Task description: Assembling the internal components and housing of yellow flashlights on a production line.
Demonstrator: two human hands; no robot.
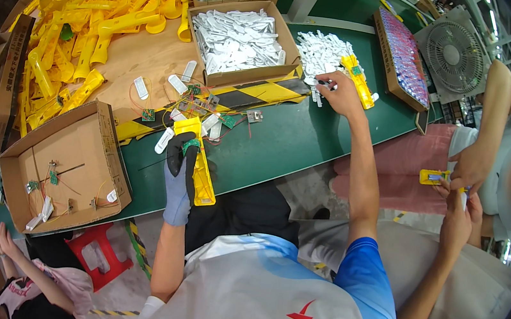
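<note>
My left hand [179, 169], in a grey glove with dark fingers, is closed on a long yellow plastic housing [203, 182]. A small green circuit board [191, 144] lies in the housing by my thumb. My bare right hand [341, 95] reaches to the edge of a heap of small white plastic parts [317, 55]. Its thumb and forefinger are pinched together; what is between them is too small to make out. Beside that hand lies another yellow housing [358, 83] with a green board in it.
Wired boards and white covers [198, 105] lie ahead of my left hand. Yellow housings [103, 17] are heaped at far left. Cardboard boxes hold white parts [239, 38] and wired pieces [66, 176]. A box of shiny tubes [401, 56] and a co-worker's hands [461, 187] are at right.
</note>
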